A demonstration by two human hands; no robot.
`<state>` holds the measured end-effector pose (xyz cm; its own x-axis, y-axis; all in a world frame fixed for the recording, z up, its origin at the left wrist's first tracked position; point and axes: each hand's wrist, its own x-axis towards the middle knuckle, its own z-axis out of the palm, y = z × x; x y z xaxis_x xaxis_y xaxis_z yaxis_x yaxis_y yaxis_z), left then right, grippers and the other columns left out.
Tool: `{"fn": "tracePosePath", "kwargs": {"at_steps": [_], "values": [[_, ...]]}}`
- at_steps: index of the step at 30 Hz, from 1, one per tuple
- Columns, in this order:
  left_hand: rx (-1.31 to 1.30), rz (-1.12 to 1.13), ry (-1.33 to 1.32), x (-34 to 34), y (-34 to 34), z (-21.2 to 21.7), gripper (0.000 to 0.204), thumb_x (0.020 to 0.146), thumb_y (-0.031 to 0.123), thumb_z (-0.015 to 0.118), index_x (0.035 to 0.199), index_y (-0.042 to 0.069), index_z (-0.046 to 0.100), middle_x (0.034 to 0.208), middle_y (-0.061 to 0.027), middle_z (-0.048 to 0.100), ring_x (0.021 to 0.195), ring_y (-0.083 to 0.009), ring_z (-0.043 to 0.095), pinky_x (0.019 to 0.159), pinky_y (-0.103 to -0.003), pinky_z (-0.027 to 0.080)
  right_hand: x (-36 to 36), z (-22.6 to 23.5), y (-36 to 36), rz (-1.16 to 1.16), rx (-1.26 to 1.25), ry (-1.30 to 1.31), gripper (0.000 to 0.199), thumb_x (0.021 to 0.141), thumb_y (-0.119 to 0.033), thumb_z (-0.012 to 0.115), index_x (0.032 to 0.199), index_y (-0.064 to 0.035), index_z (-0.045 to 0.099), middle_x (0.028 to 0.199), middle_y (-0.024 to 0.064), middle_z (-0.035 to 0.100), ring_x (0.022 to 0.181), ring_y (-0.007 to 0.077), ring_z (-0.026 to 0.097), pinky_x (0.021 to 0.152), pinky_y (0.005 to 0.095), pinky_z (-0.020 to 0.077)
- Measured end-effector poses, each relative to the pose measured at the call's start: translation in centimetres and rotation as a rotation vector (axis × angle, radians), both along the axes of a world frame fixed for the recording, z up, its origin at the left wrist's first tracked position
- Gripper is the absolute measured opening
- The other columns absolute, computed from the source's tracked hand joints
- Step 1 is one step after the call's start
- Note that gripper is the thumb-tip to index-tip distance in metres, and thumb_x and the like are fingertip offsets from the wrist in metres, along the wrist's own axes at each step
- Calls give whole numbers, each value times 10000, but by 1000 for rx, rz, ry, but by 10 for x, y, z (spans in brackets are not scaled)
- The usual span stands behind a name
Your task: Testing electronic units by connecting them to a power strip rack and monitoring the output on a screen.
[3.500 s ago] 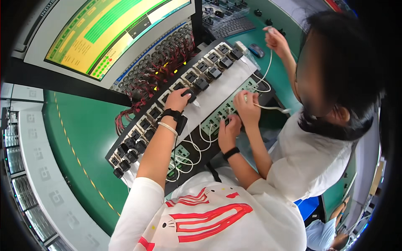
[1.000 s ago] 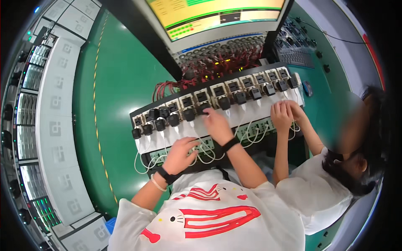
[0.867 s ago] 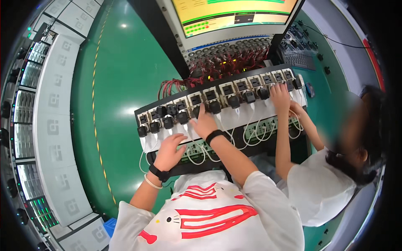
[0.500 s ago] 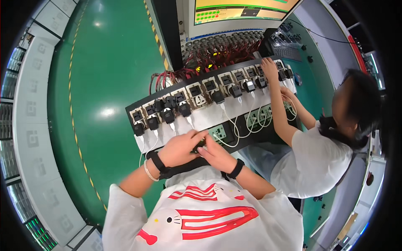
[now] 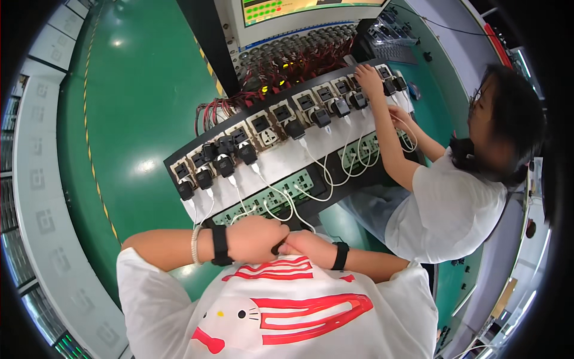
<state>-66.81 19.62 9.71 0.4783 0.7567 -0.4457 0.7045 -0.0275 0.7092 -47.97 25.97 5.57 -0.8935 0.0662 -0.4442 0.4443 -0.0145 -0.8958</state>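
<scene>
Small black block (image 5: 277, 247), seemingly hard plastic, is sitting between our hands, just in front of the long black-framed socket rack (image 5: 278, 163). Only a dark sliver is showing; going by the square black plastic adapters (image 5: 247, 154) along the rack, we are judging it to be one of that kind: light, stiff, rather smooth. We are expecting it to tolerate a firm pinch. Its prongs, if any, are hidden and probably its weak point, so we are favouring a hold on the body's sides. Our left hand (image 5: 251, 239) is curling its fingers around the block; our right hand (image 5: 308, 246) is meeting it, but we cannot tell whether those covered fingertips are gripping.

Versus half a second ago: both hands are lying farther in front of the rack, and the pale green socket strip (image 5: 301, 180) on the rack's front is showing more fully. One white multi-hole socket (image 5: 268, 137) mid-rack is standing bare, as then; a co-worker's hand (image 5: 369, 82) is staying toward the rack's right end.
</scene>
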Motion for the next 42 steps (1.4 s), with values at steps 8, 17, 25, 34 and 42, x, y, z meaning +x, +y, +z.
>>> {"fn": "tracePosePath", "kwargs": {"at_steps": [8,17,25,34,42], "values": [[82,-19,340,-16,5,70,193,683,117,635,839,45,549,792,-148,572,696,-319,619,575,-389,497,27,12,24,-99,330,241,155,903,-161,526,880,-17,579,786,166,597,721,347,596,628,400,474],[416,257,132,-32,82,-76,419,732,124,637,1129,69,518,982,-156,519,889,-345,564,753,-413,481,27,-47,73,-522,391,118,224,935,-171,479,837,3,581,734,110,569,707,223,567,679,300,447],[604,427,348,-61,89,-111,364,731,61,564,1093,99,581,983,-116,565,883,-320,580,748,-412,480,50,-54,66,-399,322,29,242,920,-205,494,894,-1,623,820,148,621,792,329,597,716,384,467],[576,21,603,-72,68,-91,190,722,90,571,908,109,601,931,-81,557,857,-274,561,742,-393,473,-12,-22,55,-456,816,259,519,828,-134,569,1296,28,411,1208,235,460,1093,402,421,972,450,335],[550,204,415,-16,40,-11,294,668,160,683,904,48,547,828,-122,523,742,-302,590,652,-406,486,-52,-12,47,-304,320,134,233,938,-197,467,1011,13,537,809,230,608,774,424,577,635,448,445]]}}
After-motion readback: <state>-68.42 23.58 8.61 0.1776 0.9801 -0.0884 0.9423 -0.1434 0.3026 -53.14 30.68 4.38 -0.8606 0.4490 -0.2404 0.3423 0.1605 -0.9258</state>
